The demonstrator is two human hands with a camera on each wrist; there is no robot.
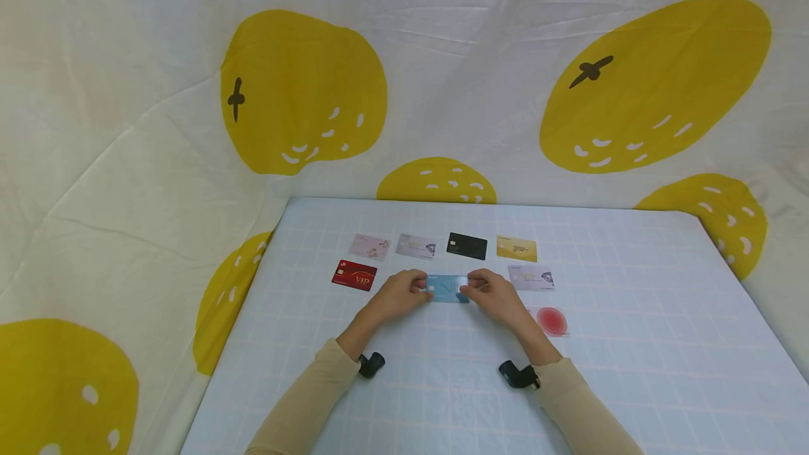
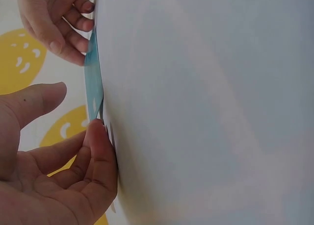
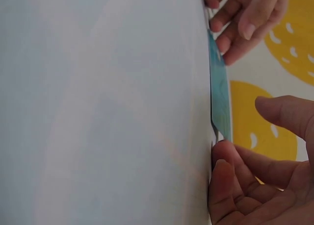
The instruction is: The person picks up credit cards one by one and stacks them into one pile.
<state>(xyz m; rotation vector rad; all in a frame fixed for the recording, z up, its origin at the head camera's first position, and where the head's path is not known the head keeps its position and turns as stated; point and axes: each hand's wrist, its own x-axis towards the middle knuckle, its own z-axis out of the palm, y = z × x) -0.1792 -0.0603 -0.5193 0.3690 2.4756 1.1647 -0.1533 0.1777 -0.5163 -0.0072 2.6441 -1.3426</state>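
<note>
A light blue card [image 1: 447, 288] lies at the middle of the table, between both hands. My left hand [image 1: 399, 293] touches its left end with loosely bent fingers; in the left wrist view the thumb [image 2: 41, 102] is raised off the card. My right hand [image 1: 496, 293] touches the right end in the same way, and its thumb [image 3: 284, 112] is also raised in the right wrist view. Near the left hand lies a red VIP card [image 1: 354, 275]. Beside the right hand are a pale silver VIP card [image 1: 531, 278] and a card with a red circle [image 1: 553, 321], partly hidden by the wrist.
Along the back lie a pink card [image 1: 369, 246], a silver card [image 1: 416, 246], a black card [image 1: 466, 246] and a gold card [image 1: 517, 248]. A pale checked cloth covers the table [image 1: 645, 328]. Behind it hangs a white curtain [image 1: 461, 90] with yellow fruit prints.
</note>
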